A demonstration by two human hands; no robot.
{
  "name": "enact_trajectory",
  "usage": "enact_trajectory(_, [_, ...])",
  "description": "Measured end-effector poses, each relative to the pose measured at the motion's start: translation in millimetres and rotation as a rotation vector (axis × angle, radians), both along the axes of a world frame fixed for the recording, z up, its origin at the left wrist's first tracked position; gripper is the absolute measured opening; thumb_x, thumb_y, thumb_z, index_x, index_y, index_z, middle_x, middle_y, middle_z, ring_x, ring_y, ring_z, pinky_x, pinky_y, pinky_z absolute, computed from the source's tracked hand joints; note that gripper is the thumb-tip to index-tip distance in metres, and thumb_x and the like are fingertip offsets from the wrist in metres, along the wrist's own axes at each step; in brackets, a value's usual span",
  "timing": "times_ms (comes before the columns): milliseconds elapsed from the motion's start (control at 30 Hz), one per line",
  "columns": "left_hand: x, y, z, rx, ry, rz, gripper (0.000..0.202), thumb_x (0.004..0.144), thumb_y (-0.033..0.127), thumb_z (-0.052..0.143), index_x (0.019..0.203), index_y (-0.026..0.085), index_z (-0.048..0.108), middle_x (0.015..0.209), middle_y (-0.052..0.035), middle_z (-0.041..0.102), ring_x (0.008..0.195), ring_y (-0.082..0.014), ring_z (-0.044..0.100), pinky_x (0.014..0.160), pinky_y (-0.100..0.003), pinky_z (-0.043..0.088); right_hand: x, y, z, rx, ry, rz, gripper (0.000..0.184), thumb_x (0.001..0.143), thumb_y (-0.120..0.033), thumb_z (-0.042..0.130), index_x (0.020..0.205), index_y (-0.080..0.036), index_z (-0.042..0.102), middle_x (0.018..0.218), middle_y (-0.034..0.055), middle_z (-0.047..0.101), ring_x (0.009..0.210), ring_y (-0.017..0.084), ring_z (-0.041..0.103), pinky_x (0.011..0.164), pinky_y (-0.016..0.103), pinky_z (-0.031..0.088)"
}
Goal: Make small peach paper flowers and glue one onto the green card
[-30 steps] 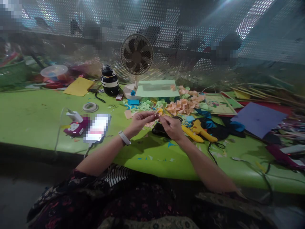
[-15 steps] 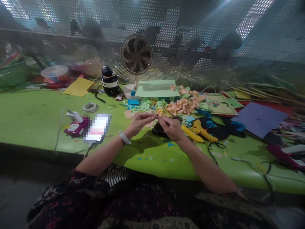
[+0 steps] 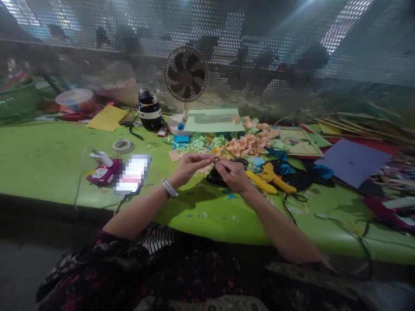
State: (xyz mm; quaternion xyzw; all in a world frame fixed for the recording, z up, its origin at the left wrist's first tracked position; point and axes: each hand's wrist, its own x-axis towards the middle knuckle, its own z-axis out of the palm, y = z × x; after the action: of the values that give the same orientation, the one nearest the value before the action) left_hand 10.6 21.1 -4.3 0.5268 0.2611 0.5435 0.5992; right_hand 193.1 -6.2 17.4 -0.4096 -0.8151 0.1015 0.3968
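Observation:
Over the green table, my left hand (image 3: 192,167) and my right hand (image 3: 234,173) meet fingertip to fingertip. Both are closed in a pinch around a small piece of orange paper (image 3: 218,154), whose lower part is hidden by the fingers. Just behind them lies a heap of folded peach paper pieces (image 3: 248,144), with light green paper pieces (image 3: 201,142) to its left. A yellow tool that looks like a glue gun (image 3: 275,176) rests to the right of my right hand. Something black, partly covered, lies under that hand.
On the left are a lit phone (image 3: 132,173), a purple power strip (image 3: 103,172) with a charger, and a tape roll (image 3: 122,146). A fan (image 3: 186,74) and a black bottle (image 3: 149,110) stand at the back. Purple paper (image 3: 353,160) and cables lie on the right.
My fingers have shifted slightly around the small orange paper piece, and its angle looks a little different. Both arms stay nearly in place.

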Motion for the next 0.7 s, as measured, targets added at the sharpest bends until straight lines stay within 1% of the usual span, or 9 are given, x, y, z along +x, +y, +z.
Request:
enact_trajectory(167, [0.4, 0.9, -2.8, -0.004, -0.019, -0.010, 0.024, 0.065, 0.039, 0.090, 0.080, 0.022, 0.081, 0.093, -0.0067, 0.080, 0.091, -0.0188, 0.074, 0.096, -0.039, 0.055, 0.4, -0.1, 0.2, -0.022, -0.006, 0.010, 0.038, 0.098, -0.040, 0.044, 0.071, -0.020, 0.062, 0.067, 0.0037, 0.067, 0.061, 0.016, 0.060, 0.061, 0.026, 0.044])
enact_trajectory(267, [0.7, 0.8, -2.6, -0.003, -0.022, -0.015, 0.024, 0.065, 0.039, 0.090, 0.079, 0.022, 0.081, 0.094, -0.0065, 0.080, 0.091, -0.0187, 0.074, 0.096, -0.038, 0.055, 0.4, -0.2, -0.3, -0.027, 0.003, 0.014, 0.039, 0.098, -0.041, 0.045, 0.071, -0.020, 0.063, 0.066, 0.0033, 0.066, 0.060, 0.015, 0.060, 0.061, 0.026, 0.044])
enact_trajectory(367, [1.3, -0.3, -1.3, -0.001, -0.024, -0.014, 0.024, 0.065, 0.038, 0.090, 0.078, 0.021, 0.080, 0.094, -0.0067, 0.080, 0.092, -0.0201, 0.074, 0.096, -0.039, 0.055, 0.0, -0.7, -0.7, -0.030, 0.012, 0.015, 0.037, 0.097, -0.039, 0.046, 0.071, -0.020, 0.064, 0.065, 0.0028, 0.066, 0.060, 0.015, 0.059, 0.061, 0.026, 0.043])
enact_trajectory(467, [2.2, -1.9, -0.2, 0.000, -0.035, -0.005, 0.024, 0.064, 0.040, 0.090, 0.075, 0.021, 0.080, 0.092, -0.0060, 0.080, 0.091, -0.0202, 0.074, 0.095, -0.039, 0.055, -0.3, -1.1, -0.4, -0.043, 0.012, 0.021, 0.036, 0.097, -0.038, 0.046, 0.073, -0.020, 0.065, 0.066, 0.0027, 0.066, 0.061, 0.016, 0.060, 0.061, 0.026, 0.043])
enact_trajectory(600, [2.9, -2.9, -0.7, 0.008, -0.052, 0.000, 0.023, 0.065, 0.040, 0.090, 0.074, 0.022, 0.079, 0.086, -0.0039, 0.079, 0.087, -0.0178, 0.073, 0.093, -0.037, 0.055, -0.6, -1.4, -0.7, -0.052, -0.009, 0.033, 0.037, 0.098, -0.037, 0.044, 0.074, -0.019, 0.066, 0.069, 0.0041, 0.068, 0.064, 0.016, 0.063, 0.062, 0.027, 0.044])
enact_trajectory(700, [2.8, -2.2, -0.6, 0.004, -0.077, 0.048, 0.022, 0.065, 0.039, 0.089, 0.073, 0.022, 0.078, 0.085, -0.0029, 0.079, 0.085, -0.0162, 0.072, 0.092, -0.036, 0.054, -1.8, -1.3, -4.1, -0.040, -0.026, 0.016, 0.032, 0.097, -0.040, 0.047, 0.083, -0.020, 0.068, 0.077, 0.0053, 0.071, 0.069, 0.017, 0.064, 0.065, 0.027, 0.047])
